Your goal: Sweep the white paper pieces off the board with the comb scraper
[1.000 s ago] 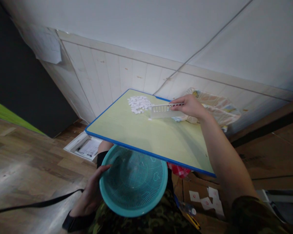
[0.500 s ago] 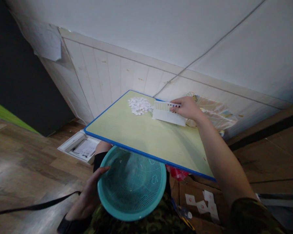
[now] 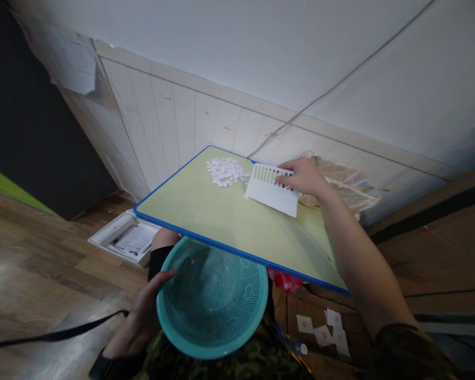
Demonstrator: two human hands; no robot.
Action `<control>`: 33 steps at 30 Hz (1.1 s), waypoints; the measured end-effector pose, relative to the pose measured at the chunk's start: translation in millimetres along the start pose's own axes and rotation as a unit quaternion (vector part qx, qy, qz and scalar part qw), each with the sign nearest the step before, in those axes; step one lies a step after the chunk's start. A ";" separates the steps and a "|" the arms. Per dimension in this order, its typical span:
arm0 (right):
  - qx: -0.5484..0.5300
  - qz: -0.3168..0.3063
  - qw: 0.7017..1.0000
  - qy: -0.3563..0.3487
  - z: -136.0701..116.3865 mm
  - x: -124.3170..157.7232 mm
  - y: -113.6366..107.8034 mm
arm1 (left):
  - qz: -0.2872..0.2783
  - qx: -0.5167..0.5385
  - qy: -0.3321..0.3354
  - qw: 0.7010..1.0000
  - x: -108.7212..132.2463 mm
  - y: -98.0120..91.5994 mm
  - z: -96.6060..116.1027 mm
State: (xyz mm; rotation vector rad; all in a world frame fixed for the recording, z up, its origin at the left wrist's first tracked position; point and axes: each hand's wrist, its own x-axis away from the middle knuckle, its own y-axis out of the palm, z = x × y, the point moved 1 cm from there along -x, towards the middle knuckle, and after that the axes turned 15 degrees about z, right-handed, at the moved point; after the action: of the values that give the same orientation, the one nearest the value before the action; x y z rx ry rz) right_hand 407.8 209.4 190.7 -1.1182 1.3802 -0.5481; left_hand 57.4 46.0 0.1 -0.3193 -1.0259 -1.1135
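"White pieces pile (image 3: 225, 172)?"
"Near table's (image 3: 206, 211) far-left corner, left of right hand (image 3: 304, 177), the nearer one."
"Fingers?"
"Clamped on slotted white card (image 3: 271, 194); long axis roughly along near edge, left end beside pile."
"Left hand (image 3: 148, 301)?"
"Gripping turquoise colander (image 3: 211, 351) rim."

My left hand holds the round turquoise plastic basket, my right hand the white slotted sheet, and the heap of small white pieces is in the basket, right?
No, the head view shows the heap of small white pieces on the pale green, blue-edged tabletop, not in the turquoise basket. The rest holds.
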 end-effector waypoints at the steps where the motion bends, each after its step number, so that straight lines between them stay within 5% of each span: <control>1: 0.010 0.003 1.000 0.000 -0.8 0.4 -0.1 | 0.001 -0.003 -0.002 1.000 0.3 0.5 0.1; 22: -0.061 0.076 0.995 0.034 -11.0 48.7 3.3 | 0.001 0.026 -0.011 1.000 1.4 -0.6 4.6; 33: -0.007 0.119 0.990 0.076 -19.5 81.9 18.7 | 0.001 0.018 0.005 1.000 -5.3 -5.4 4.0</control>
State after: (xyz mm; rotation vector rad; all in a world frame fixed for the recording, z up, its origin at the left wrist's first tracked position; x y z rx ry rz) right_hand 398.7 141.5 138.3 -0.9210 1.6264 -0.4585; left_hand 50.4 49.4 -3.5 -0.2859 -1.0361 -1.0916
